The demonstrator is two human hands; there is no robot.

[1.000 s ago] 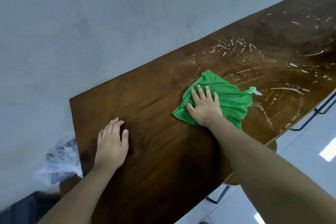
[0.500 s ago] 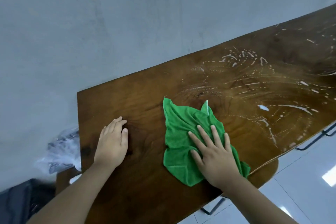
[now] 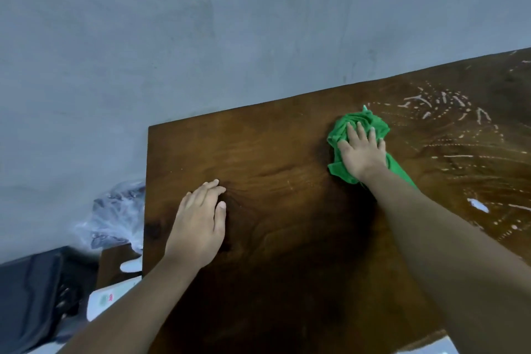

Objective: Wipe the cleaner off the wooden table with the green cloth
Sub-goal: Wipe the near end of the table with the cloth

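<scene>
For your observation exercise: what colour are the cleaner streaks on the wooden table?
White streaks and dotted trails on the dark brown wooden table, clearest in the head view.

Single head-worn wide-angle view — looking forward and down, close over the wooden table, tilted — grey wall beyond

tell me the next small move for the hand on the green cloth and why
Probably sweep the right hand and green cloth rightward: white cleaner streaks lie just right of it, while the wooden table by the flat left hand looks clean.
</scene>
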